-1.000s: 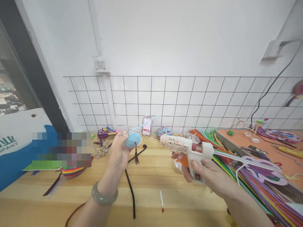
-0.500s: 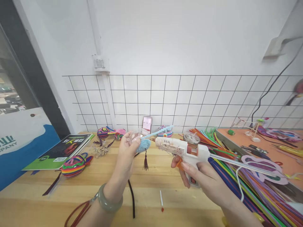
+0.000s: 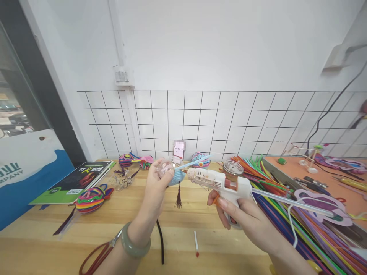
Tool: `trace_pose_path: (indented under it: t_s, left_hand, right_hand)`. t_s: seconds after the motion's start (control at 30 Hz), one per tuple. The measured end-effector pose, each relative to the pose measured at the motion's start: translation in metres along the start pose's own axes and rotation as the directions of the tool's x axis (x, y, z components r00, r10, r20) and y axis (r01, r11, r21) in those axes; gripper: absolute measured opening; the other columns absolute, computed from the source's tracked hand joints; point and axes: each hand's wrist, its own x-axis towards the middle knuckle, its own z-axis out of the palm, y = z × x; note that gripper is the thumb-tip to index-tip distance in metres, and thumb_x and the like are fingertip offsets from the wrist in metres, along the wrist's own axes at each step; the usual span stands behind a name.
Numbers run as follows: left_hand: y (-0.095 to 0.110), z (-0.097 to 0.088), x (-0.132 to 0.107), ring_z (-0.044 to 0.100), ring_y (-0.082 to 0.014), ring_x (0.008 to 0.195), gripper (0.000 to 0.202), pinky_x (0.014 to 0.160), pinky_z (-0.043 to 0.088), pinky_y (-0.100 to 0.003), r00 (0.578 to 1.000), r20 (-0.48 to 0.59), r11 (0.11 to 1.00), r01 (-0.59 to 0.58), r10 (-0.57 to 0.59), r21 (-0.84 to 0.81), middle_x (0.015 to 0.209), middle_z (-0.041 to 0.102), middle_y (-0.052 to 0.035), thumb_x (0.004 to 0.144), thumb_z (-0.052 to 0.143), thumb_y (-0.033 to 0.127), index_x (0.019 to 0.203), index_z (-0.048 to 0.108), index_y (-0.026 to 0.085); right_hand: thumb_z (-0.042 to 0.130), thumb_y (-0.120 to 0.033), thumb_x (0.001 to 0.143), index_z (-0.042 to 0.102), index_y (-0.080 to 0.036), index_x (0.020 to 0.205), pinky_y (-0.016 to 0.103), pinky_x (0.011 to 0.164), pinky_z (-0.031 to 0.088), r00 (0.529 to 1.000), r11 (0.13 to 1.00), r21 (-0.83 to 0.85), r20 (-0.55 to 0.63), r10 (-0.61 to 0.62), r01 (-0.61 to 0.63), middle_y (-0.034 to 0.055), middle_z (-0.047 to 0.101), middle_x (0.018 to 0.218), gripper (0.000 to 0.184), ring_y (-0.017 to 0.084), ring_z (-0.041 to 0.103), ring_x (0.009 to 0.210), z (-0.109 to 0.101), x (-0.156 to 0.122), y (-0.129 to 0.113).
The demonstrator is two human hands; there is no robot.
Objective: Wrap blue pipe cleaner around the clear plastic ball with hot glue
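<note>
My left hand (image 3: 157,181) is closed on a clear round ornament (image 3: 168,167), partly hidden behind the fingers. Light blue pipe cleaner (image 3: 178,176) covers its lower right side, and a loose blue end (image 3: 195,161) sticks out to the right. Below it dangles a dark tassel (image 3: 179,198). In my right hand (image 3: 241,214) is a white glue gun (image 3: 209,178), with a finger at its orange trigger. The nozzle points left and meets the blue pipe cleaner or stops just short; I cannot tell which. A clear glue stick (image 3: 289,200) juts from its back.
Bundled pipe cleaners (image 3: 309,233) lie at the right, beside an orange mat (image 3: 286,170) with tools. Scissors (image 3: 99,254) rest under my left forearm. A rainbow-striped ornament (image 3: 91,199), magazines (image 3: 74,181), a black strip (image 3: 161,240) and a phone (image 3: 179,151) are also on the table.
The glue gun's nozzle has come closer to the blue pipe cleaner on the ornament. The whole view has shifted slightly; both hands keep their holds.
</note>
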Motion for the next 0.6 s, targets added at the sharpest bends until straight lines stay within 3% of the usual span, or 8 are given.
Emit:
trace_pose_path:
  t_s: [0.13,0.6]
  left_hand:
    - [-0.0037,-0.0016,0.0019,0.059,-0.018,0.099,0.057,0.084,0.046,-0.031,1.0,0.004,1.0,-0.022,0.022,0.015,0.111,0.062,-0.0065,0.065,0.079,0.032,0.113,0.052,0.02]
    - [-0.0017,-0.0016,0.0006,0.059,-0.018,0.099,0.058,0.087,0.047,-0.031,0.999,0.011,0.999,-0.04,0.04,0.009,0.112,0.062,-0.007,0.064,0.08,0.031,0.114,0.052,0.021]
  right_hand:
    - [0.037,-0.052,0.097,0.055,-0.021,0.071,0.03,0.064,0.037,1.0,1.0,-0.011,-0.009,0.026,-0.027,0.0003,0.057,0.058,0.045,0.016,0.052,0.062,0.0007,0.0003,0.0019]
    - [0.036,-0.053,0.097,0.048,-0.022,0.058,0.03,0.066,0.037,1.0,1.0,0.005,0.013,0.005,-0.005,0.0019,0.056,0.058,0.052,0.017,0.051,0.065,-0.0005,0.0008,-0.0005]
